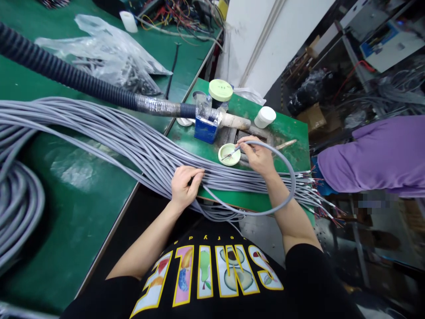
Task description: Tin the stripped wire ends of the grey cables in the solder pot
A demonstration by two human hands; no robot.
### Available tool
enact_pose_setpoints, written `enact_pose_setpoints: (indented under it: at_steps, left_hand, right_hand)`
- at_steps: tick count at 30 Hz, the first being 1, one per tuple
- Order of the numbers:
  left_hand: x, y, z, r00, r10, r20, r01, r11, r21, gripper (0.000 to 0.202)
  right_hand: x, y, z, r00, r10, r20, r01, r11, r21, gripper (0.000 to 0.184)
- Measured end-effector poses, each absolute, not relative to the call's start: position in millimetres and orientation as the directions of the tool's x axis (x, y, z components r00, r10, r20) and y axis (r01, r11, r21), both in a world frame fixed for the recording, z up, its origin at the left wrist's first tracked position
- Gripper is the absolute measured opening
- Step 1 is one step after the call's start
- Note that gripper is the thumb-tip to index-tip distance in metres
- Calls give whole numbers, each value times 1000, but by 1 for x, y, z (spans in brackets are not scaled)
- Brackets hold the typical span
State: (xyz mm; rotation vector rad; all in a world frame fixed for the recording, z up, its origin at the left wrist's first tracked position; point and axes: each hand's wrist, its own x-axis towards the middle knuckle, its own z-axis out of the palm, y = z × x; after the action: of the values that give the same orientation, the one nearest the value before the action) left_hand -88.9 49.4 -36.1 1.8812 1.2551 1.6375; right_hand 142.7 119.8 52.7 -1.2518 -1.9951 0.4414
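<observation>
At the cup (234, 160), bare wires (227, 156) just beyond the right grip (257, 156), closed around grey cable (293, 179).

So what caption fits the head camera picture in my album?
Right hand holds a grey cable, its wires at a pale bowl; left hand at the cable bundle.

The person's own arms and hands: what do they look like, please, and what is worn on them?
The left grip and the right grip are both bare hands, without gloves. The forearms are also bare, and no watch or bracelet shows. Short black sleeves cover the upper arms; I see no printing on them.
</observation>
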Motion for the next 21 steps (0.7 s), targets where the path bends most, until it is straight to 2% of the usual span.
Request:
enact_pose_setpoints:
  at_steps: [21]
  left_hand:
    - [-89,48,-38,-55,779,624,392,-558,731,11]
  right_hand:
    - [148,117,47,-365,832,417,639,550,-538,22]
